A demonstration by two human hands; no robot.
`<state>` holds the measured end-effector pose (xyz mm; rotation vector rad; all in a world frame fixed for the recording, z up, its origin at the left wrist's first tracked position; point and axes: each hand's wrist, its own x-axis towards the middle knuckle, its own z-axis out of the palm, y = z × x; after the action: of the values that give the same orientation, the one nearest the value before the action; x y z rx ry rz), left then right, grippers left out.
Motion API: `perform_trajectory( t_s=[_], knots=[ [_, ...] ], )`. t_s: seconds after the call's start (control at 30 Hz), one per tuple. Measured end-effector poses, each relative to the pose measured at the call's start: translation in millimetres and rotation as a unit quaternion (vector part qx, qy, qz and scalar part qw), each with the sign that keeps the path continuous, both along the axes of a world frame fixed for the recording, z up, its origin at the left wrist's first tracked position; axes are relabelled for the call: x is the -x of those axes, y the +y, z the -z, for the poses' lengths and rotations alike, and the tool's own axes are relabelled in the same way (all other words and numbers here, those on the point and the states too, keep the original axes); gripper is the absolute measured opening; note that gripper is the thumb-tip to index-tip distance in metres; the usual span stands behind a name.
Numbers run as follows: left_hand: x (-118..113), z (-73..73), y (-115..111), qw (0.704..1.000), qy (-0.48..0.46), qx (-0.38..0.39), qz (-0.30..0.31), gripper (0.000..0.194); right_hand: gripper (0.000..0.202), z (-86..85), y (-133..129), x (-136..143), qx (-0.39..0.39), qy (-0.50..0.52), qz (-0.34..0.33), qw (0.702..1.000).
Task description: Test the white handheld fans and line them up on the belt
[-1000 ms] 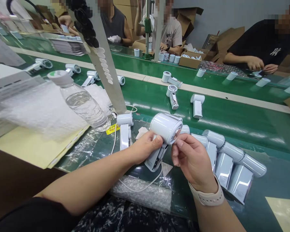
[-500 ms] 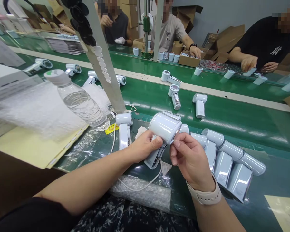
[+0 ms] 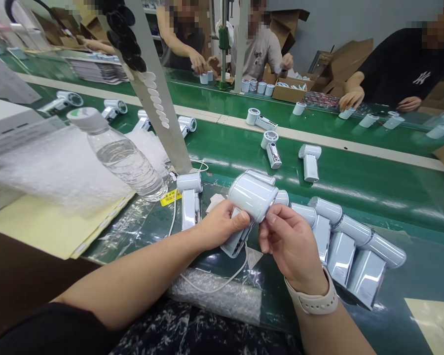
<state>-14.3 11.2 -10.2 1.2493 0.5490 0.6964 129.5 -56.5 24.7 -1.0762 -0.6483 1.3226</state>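
Observation:
My left hand [image 3: 225, 224] is wrapped round a pale blue, glossy handheld fan [image 3: 252, 195], thumb across the base of its wide round head. The fan is tilted, with its handle pointing down towards me. My right hand [image 3: 290, 241] is closed in a pinch at the right rim of that head; anything small between its fingertips is hidden. Close to my right hand, several similar fans [image 3: 353, 230] lie in a row, handles towards me. Another fan [image 3: 189, 197] lies left of my hands, near a white cable [image 3: 222, 288].
A water bottle [image 3: 118, 153] leans over plastic bags and yellow paper at left. A slanted metal post [image 3: 159, 98] rises behind it. More fans [image 3: 311, 162] lie on the green conveyor belt [image 3: 222, 143]. Beyond it, several people handle small cups and boxes. Bubble wrap [image 3: 222, 301] lies before me.
Fans on the belt have shifted slightly right, while pale cups on the far side have moved left. Co-workers' arms have changed position. My hands and the held fan have barely moved.

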Motion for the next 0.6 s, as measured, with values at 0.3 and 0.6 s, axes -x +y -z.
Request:
perform_trajectory(
  t_s=[0.3, 0.6],
  knots=[
    [0.7, -4.8, 0.7, 0.998, 0.034, -0.053, -0.020, 0.059, 0.028, 2.2, -0.5, -1.4, 0.014, -0.013, 0.015, 1.000],
    [1.4, -2.9, 0.0, 0.998, 0.043, -0.048, -0.023, 0.075, 0.021, 1.8, -0.4, -2.9, -0.006, -0.011, 0.014, 1.000]
  ],
)
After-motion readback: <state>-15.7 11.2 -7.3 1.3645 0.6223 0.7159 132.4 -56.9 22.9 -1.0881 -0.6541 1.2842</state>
